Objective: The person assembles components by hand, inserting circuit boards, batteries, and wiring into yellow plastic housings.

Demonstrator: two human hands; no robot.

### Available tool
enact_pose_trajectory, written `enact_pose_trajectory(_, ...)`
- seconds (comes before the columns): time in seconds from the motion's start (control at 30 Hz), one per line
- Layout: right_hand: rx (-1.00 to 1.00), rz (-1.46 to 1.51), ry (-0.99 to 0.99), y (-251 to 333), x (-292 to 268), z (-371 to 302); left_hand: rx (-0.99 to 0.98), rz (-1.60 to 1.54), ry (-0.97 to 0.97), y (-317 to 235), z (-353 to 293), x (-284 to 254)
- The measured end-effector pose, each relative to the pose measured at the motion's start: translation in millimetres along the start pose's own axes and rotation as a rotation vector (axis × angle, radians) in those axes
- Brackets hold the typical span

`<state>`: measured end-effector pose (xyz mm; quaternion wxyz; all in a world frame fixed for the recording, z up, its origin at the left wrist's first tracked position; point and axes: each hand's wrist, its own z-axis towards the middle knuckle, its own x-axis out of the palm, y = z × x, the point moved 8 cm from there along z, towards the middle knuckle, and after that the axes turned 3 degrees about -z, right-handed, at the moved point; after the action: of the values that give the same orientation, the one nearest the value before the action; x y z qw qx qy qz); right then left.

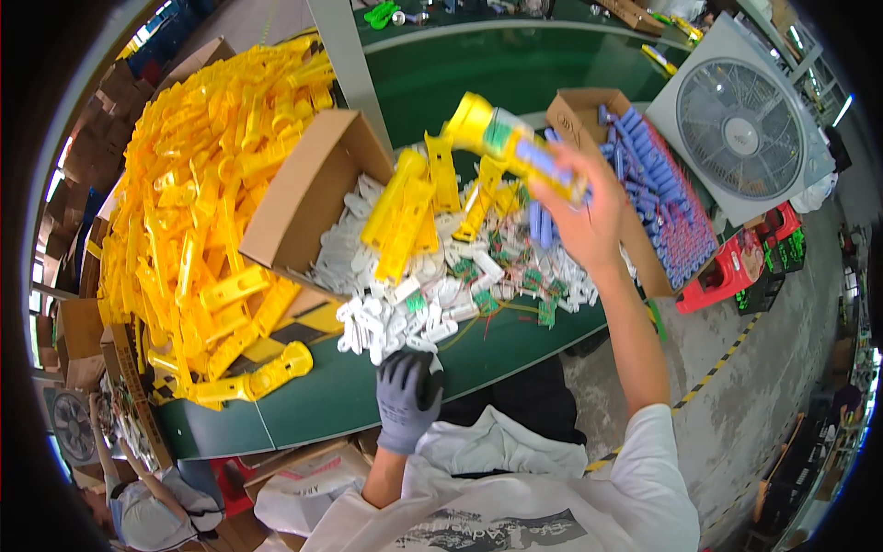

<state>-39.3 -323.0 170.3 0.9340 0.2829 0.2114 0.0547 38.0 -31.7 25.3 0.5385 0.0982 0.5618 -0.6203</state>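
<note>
My right hand (pixel 593 202), bare, is raised over the parts and closed round a yellow flashlight housing (pixel 471 120). A green circuit board and a blue-purple battery cell show inside this housing, which is slightly blurred. At the table's near edge, my left hand (pixel 407 400) wears a grey glove with dark fingers. Those fingers are curled against the heap of small white plastic parts (pixel 386 322); whatever they hold is hidden. Beyond the heap lie several yellow housings (pixel 405 225). Small green circuit boards with thin wires (pixel 483 299) are scattered among the white parts.
A large pile of yellow housings (pixel 212 184) fills the left side, beside an open cardboard box (pixel 317 184). Blue battery cells (pixel 648 175) pack a carton at right, near a box fan (pixel 736 129). Another person (pixel 156 506) works at lower left. The green table (pixel 322 405) curves along the front.
</note>
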Motion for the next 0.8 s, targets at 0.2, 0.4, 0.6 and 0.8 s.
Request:
enact_pose_trajectory(0.2,0.469,-0.27,-0.107,-165.2,109.4,95.6,0.046,0.149,0.042,1.8,-13.9,17.2)
enact_pose_trajectory(0.4,0.47,-0.458,-0.094,-252.2,210.2,98.6,-0.079,0.108,0.045,14.9,-39.7,32.2)
enact_pose_trajectory(0.6,0.497,-0.639,0.407,-264.8,235.6,121.1,-0.064,0.097,-0.061,-0.9,-15.4,3.8)
enact_pose_trajectory(0.8,0.062,0.169,-0.132,-92.5,154.3,149.9,-0.064,0.075,-0.108,-5.7,0.7,2.0)
